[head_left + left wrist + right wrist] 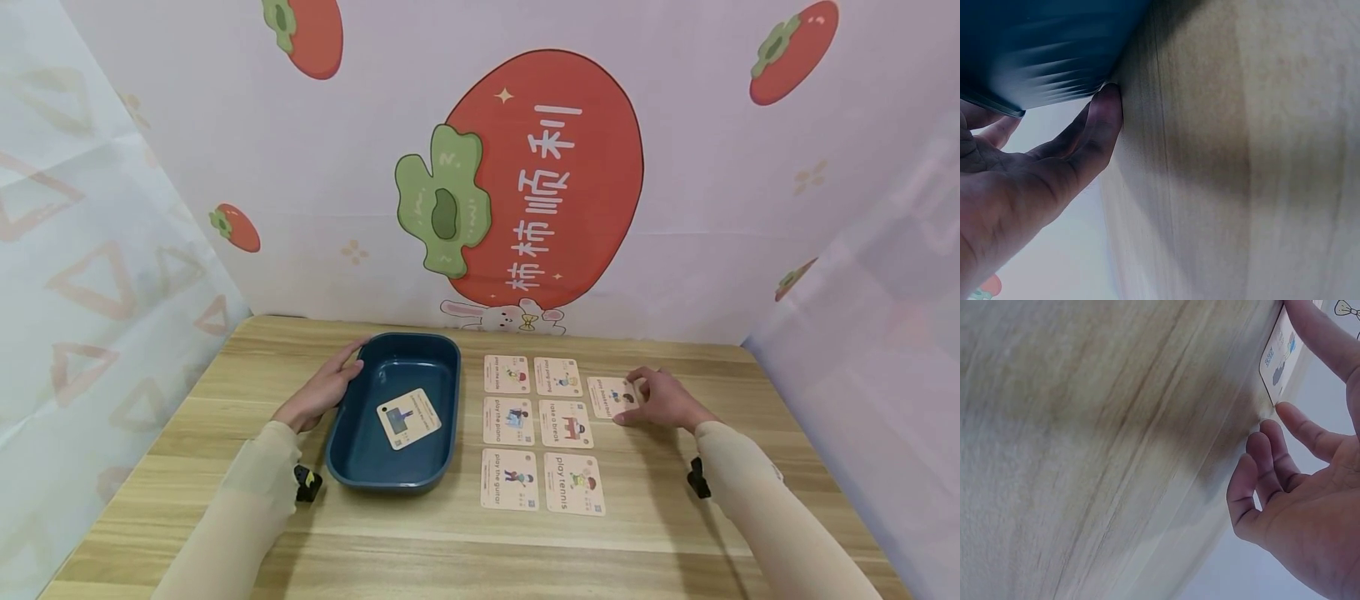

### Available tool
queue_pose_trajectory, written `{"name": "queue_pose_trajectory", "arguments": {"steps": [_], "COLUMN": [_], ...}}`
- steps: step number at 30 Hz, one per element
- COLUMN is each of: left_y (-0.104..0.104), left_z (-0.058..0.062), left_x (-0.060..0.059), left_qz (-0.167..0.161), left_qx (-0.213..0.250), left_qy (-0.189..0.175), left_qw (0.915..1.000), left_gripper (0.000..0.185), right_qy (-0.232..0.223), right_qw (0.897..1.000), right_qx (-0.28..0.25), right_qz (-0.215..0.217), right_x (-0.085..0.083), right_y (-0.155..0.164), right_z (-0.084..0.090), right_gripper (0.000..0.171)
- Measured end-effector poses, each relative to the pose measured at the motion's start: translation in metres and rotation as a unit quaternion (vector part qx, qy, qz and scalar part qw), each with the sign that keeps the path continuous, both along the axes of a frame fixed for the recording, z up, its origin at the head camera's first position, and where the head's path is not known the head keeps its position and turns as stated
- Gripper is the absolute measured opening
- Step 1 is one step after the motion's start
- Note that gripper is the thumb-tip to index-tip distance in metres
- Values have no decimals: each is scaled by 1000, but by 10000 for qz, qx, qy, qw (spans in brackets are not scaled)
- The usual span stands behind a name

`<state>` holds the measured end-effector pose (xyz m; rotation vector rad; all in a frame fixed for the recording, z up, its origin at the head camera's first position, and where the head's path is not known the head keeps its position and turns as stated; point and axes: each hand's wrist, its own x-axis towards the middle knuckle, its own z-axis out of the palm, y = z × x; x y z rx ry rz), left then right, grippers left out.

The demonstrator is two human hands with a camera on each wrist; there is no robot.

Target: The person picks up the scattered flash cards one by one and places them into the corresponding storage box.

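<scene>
A dark blue tray (447,360) stands on the wooden table (450,550) left of centre, with one picture card (408,418) lying in it. My left hand (324,390) rests against the tray's left side. In the left wrist view its straight fingers (1100,125) touch the tray's outer wall (1041,44). My right hand (662,400) is on a single card (607,395) that lies flat at the right. In the right wrist view the thumb lies along that card (1277,362) and a curled fingertip (1288,412) meets its edge.
Several picture cards (538,423) lie in two columns between the tray and my right hand. Printed sheets with red fruit close off the back and both sides of the table. Bare wood runs along the front edge.
</scene>
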<state>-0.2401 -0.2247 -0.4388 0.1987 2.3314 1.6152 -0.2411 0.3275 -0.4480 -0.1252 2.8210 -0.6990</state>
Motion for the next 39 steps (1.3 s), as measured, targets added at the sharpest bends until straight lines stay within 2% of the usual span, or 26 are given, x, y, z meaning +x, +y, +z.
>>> {"name": "queue_pose_trajectory", "arguments": {"steps": [9,15,20,39], "left_y": [2,2,2,1], "left_z": [1,0,0,1], "left_x": [0,0,-1,0], "left_qz": [-14,-28,-29,21], "left_qx": [-65,-82,-74,-73], "left_qy": [48,193,177,93], "left_qw": [10000,9998,9998,9999], "left_gripper": [55,55,55,55], "right_qy": [-48,-75,-71,410], "right_qw": [9999,9997,9993,9948], "right_qx": [-92,-224,-325,-923], "right_qz": [-42,-101,-163,-105], "right_x": [0,1,3,11], "right_y": [2,0,0,7], "right_z": [-1,4,7,12], "right_gripper": [88,88,84,48]}}
